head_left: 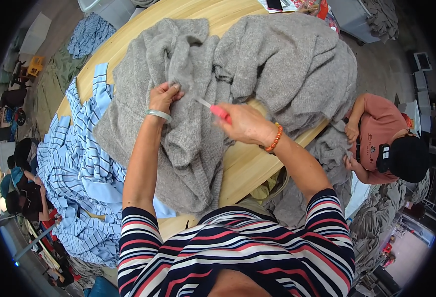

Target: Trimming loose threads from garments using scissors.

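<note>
A grey knitted sweater (188, 133) lies spread and folded on the wooden table in front of me. My left hand (164, 97) is closed, pinching the knit near its upper middle. In my right hand (242, 123) is a small hand tool (220, 113) with a pinkish-red handle and a thin, pale shaft. Blur keeps me from telling what kind of tip it has. The shaft points up and left toward the knit by my left hand, and a small gap seems to lie between them.
More grey knitwear (287, 64) is heaped at the right of the wooden table (242, 171). Blue striped garments (84, 158) pile up at the left edge. A co-worker (383, 133) at the right handles grey knitwear. A dark phone (274, 5) lies at the far edge.
</note>
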{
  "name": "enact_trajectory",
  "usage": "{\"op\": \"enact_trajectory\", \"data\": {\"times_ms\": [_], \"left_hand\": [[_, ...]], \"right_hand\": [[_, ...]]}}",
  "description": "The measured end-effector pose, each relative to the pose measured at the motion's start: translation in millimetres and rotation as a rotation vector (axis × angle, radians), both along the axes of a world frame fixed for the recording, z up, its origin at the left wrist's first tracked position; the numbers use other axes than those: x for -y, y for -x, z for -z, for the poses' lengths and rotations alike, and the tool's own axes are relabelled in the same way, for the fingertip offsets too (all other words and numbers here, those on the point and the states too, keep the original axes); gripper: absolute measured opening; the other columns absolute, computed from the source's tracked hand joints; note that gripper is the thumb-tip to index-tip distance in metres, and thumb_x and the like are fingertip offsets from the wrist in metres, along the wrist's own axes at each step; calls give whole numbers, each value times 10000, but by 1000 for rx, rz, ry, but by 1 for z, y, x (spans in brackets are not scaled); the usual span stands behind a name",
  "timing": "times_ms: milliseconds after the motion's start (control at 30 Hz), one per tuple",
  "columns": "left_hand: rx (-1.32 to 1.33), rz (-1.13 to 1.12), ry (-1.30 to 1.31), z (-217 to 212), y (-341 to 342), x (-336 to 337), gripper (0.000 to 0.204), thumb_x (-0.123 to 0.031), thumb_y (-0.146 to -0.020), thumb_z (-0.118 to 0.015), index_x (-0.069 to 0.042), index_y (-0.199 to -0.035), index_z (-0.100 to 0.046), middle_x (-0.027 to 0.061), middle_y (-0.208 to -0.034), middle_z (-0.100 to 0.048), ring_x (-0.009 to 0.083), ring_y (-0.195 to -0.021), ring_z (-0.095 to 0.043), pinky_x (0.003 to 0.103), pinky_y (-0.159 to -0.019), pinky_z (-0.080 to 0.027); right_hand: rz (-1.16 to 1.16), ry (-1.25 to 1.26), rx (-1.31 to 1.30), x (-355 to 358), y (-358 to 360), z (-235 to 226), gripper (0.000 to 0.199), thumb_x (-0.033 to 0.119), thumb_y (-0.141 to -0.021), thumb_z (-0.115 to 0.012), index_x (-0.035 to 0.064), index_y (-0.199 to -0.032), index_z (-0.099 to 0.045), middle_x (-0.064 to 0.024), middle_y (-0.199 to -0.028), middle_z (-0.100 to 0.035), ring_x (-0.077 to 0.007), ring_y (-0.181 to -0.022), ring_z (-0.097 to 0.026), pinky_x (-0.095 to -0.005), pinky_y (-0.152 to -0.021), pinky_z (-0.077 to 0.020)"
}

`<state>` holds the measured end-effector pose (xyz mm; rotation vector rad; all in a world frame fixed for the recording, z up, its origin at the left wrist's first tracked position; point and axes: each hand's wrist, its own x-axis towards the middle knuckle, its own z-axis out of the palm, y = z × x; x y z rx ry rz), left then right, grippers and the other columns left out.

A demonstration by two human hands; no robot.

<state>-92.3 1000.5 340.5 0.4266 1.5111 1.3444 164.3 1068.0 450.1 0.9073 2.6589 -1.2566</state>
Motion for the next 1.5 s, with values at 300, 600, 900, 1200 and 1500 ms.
{"op": "enact_trajectory", "data": {"times_ms": [300,600,900,1200,1500], "left_hand": [[-926,82,-50,-33,-76,103,327,-46,-833,-633,-11,-1157,-602,92,-1074,-630,166,-922,-608,268,-809,-476],[-789,-76,-29,-3,-81,121,296,-34,-796,-652,7,-1088,-632,92,-982,-666,139,-890,-612,258,-808,-472],[-1211,66,-315,-31,-131,136,479,91,-599,-601,-65,-1051,-635,173,-1099,-587,354,-1047,-543,415,-897,-455],[-1175,-9,-338,14,-131,151,359,99,-660,-645,-23,-997,-642,161,-1119,-593,340,-1042,-560,398,-883,-462],[-1377,-240,-137,-25,-124,156,430,87,-604,-498,-26,-1000,-622,145,-979,-615,336,-980,-569,408,-903,-429]], "right_hand": [[-34,-4,54,32,-57,-10,288,282,-901,-542,89,-1114,-546,-196,-764,-645,-425,-721,-613,-489,-661,-485],[-222,-69,192,65,-71,-33,340,304,-890,-572,93,-1155,-546,-206,-760,-637,-412,-726,-617,-487,-653,-479],[-155,-70,69,86,-82,-37,360,284,-884,-588,112,-1195,-527,-211,-765,-635,-428,-724,-607,-492,-646,-477],[-212,-77,212,95,-94,-34,325,283,-877,-594,87,-1135,-569,-188,-740,-644,-392,-713,-628,-462,-634,-489],[167,-65,49,70,-83,-5,408,397,-856,-636,10,-733,-610,-190,-630,-589,-375,-600,-593,-449,-569,-453]]}}
